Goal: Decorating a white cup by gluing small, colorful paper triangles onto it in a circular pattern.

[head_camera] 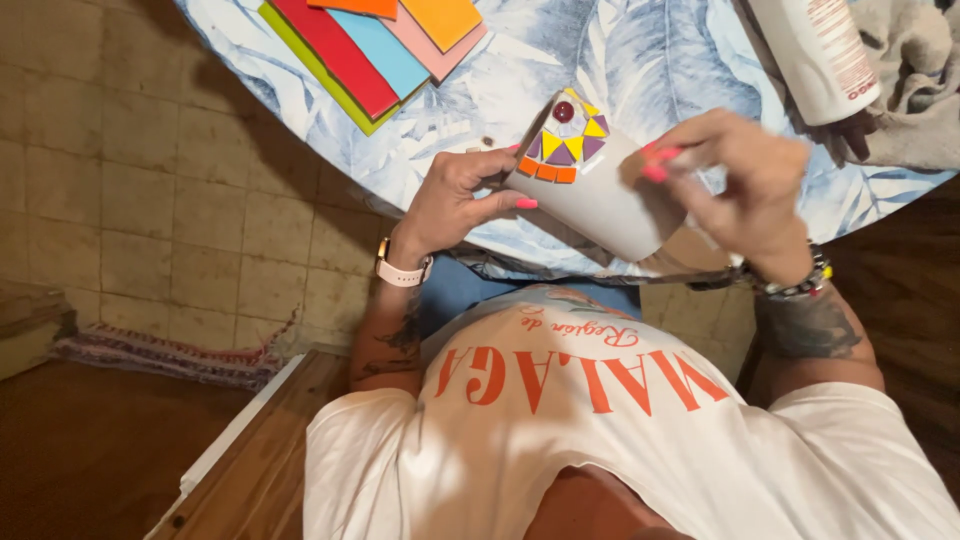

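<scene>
Torso: white T-shirt [620,440] with orange lettering fills the lower frame, closest to the lens.
Left forearm: tattooed, with a pale-strapped wristwatch [400,270] at the wrist.
Left hand [460,200]: fingers curled around the near end of the cup, thumb with pink nail lying flat on its side; firm hold.
Right hand [740,180]: fingers bent and drawn close together at the cup's other end, pink-nailed fingertips touching its wall; whether a small piece is pinched between them cannot be told.
Right wrist: beaded bracelets [800,282], tattooed forearm beyond.
Cup [600,195]: plain grey-white, tilted on its side, lifted between both hands above the worktop edge, just in front of the torso.
Mosaic pieces [562,143]: small tiles on the cup wall near the left hand; yellow and purple triangles, an orange row of squares, one dark red round stone at the top.
Worktop [560,60]: round, covered by a blue-and-white leaf-print cloth.
Coloured sheets [375,50]: fanned stack at the far left of the worktop; green, red, blue, pink, orange; well apart from the cup.
White bottle [815,50]: lying at the far right, beside a grey cloth [915,80].
Floor: beige tiles [150,200] left of the worktop; striped rug [160,355] at the tile edge.
</scene>
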